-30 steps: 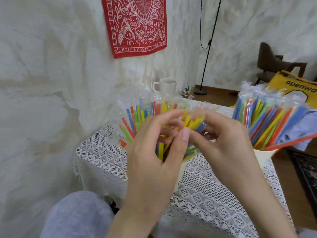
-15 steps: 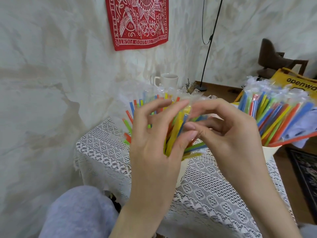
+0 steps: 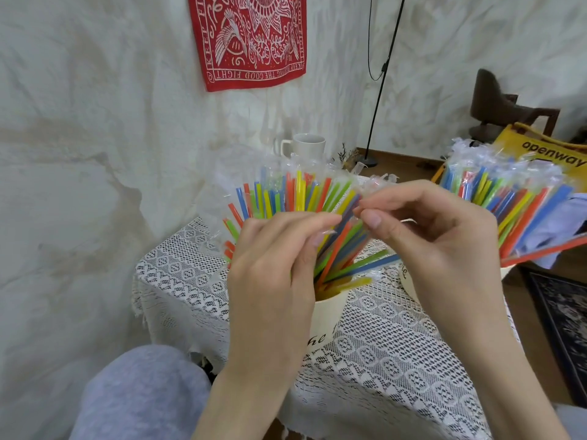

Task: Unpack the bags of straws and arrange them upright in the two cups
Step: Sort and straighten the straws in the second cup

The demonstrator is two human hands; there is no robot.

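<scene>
Evidently light, springy and slick in their clear sleeves, the straws (image 3: 295, 198) fan from the near cup (image 3: 328, 312) at the tablecloth's (image 3: 381, 344) front edge, where the left hand (image 3: 273, 268) and right hand (image 3: 444, 236) pinch several mid-shaft, the surest hold.

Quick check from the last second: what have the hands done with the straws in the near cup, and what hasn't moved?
Both hands rose up the straws in the near cup. The left hand and right hand, earlier pressed together low in the bundle, now pinch straw wrappers near the tops, fingertips slightly apart. Far cup's straws, mug and tablecloth stayed put.
</scene>
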